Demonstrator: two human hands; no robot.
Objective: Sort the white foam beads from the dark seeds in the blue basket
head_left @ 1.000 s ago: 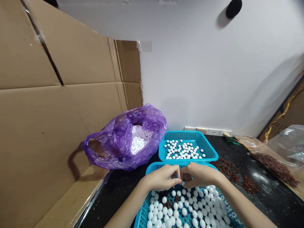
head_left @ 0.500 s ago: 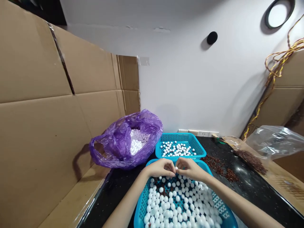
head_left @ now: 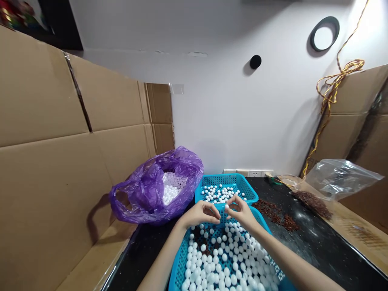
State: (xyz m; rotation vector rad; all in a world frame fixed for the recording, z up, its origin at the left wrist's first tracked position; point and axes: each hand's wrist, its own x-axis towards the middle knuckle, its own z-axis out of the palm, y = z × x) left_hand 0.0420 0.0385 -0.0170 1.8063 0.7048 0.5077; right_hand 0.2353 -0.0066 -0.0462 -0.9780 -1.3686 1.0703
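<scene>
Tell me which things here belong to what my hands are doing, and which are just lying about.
In hand: right hand, pinching a bead; left hand beside it; near basket under them; far basket; probably the purple bag, which holds more.
Lying about: clear bag; brown bits on the table; yellow cord; cardboard.

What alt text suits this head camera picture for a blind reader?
The right hand pinches a small white ball beside the left hand, above a blue plastic basket of such balls. Behind lie a second blue basket and a purple plastic bag.
</scene>
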